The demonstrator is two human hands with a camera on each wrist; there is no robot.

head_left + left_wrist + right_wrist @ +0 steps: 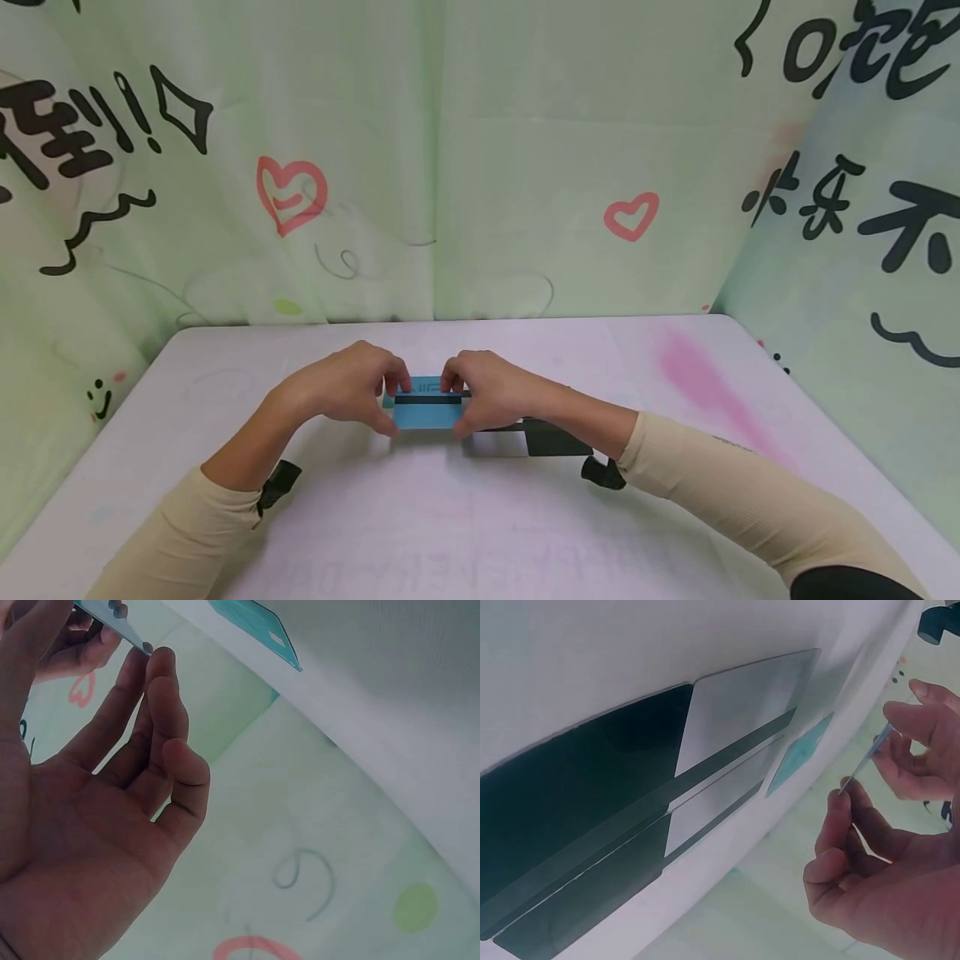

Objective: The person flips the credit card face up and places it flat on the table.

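Both hands hold a light blue card (427, 417) with a black stripe, raised above the table and tilted. My left hand (348, 385) pinches its left end between thumb and fingers. At the opposite end, my right hand (495, 387) grips it the same way. From the right wrist, the card (866, 757) shows nearly edge-on. Beneath it on the table lies a teal card (799, 754), mostly hidden in the head view. Beside that are pale silvery cards (742, 697) and dark green cards (592, 757) with stripes, laid edge to edge or overlapping.
The white table (450, 517) has a pink smear at its right side. A pale green curtain (510, 208) with drawn hearts and black lettering hangs behind it and along both sides. Black wrist straps (602, 473) hang below the forearms.
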